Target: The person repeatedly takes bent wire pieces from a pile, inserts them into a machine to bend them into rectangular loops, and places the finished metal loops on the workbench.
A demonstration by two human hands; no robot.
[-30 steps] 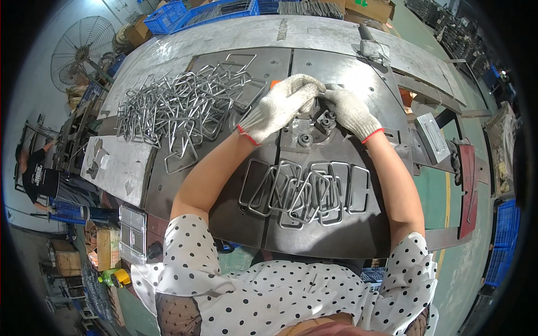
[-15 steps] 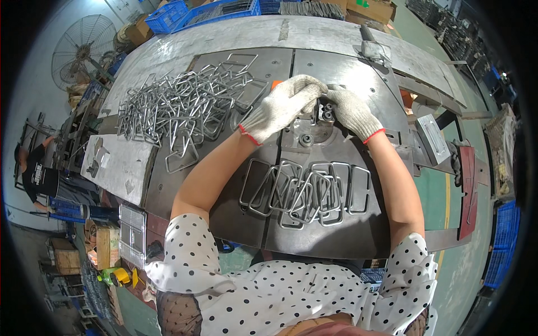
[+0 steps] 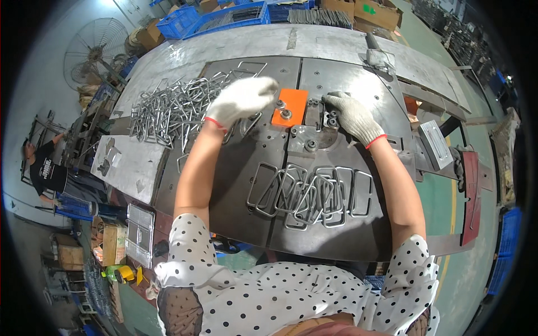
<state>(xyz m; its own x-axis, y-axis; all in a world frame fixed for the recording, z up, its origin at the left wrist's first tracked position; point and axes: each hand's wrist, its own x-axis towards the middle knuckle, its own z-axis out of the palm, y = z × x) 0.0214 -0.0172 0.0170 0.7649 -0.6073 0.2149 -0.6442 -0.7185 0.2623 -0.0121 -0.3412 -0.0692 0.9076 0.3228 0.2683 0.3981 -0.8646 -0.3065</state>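
My left hand (image 3: pixel 244 99), in a white knit glove with a red cuff, hangs beside a heap of bent metal wire frames (image 3: pixel 185 103); motion smears its fingers. My gloved right hand (image 3: pixel 354 116) has its fingers curled together at a small bolted metal fixture (image 3: pixel 330 119); anything in them is hidden. Left of that fixture an orange plate (image 3: pixel 292 101) is bolted to the steel worktable (image 3: pixel 235 218). Nearer me, between my forearms, lie several overlapping rectangular wire frames (image 3: pixel 311 193). A rounded metal block with a bolt (image 3: pixel 311 145) sits just in front of the fixture.
Blue crates (image 3: pixel 224 21) and cardboard boxes (image 3: pixel 378 15) stand beyond the table. A grey tool with a dark handle (image 3: pixel 380 59) lies at the far right. A ribbed metal box (image 3: pixel 434 144) sits right of the table. A fan (image 3: pixel 95 53) and another person (image 3: pixel 50 171) are at left.
My left hand has left the fixture and moved left toward the wire heap, uncovering the orange plate. My right hand stays at the fixture. The view has shifted slightly.
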